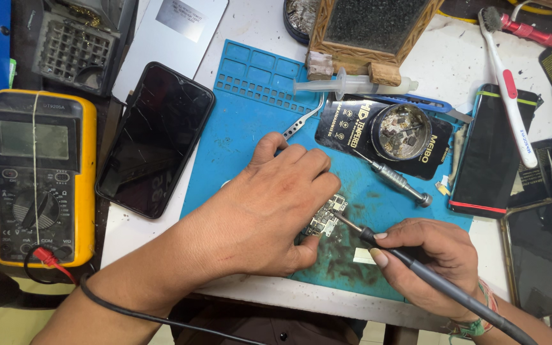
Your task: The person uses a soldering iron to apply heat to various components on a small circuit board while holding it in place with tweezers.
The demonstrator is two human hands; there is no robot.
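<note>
Left hand: the left hand (pixel 269 211) lies palm down on the blue work mat (pixel 237 128), fingers together and curled, pressing tweezers (pixel 301 122) whose curved tips stick out far of the knuckles; thumb and fingertips pin the near-left edge of the circuit board (pixel 327 217).
Right hand: the right hand (pixel 429 262) is clamped like a pen grip around the grey handle of the soldering iron (pixel 378 241), its fingers closed tight on the grip.
Iron tip: the thin metal tip points left and far, touching the right edge of the circuit board.
Circuit board: small, with metal shields, it lies flat on the scorched near part of the mat, between the two hands.
Cable: the iron's dark cable runs off to the near right past the wrist, which wears a woven wristband (pixel 477 326).
Left side: a yellow multimeter (pixel 39 179) with a red lead sits far left; a black phone (pixel 154 137) lies face up beside it, at the mat's left edge.
Far side: a syringe (pixel 352 84) lies across the mat's far edge, just by a wooden-framed holder (pixel 372 29).
Right side: a round tin of small parts (pixel 400 131) sits on a black packet, a screwdriver (pixel 394 180) lies just near of it, and a dark phone (pixel 490 153) and a white toothbrush (pixel 509 96) lie farther right.
</note>
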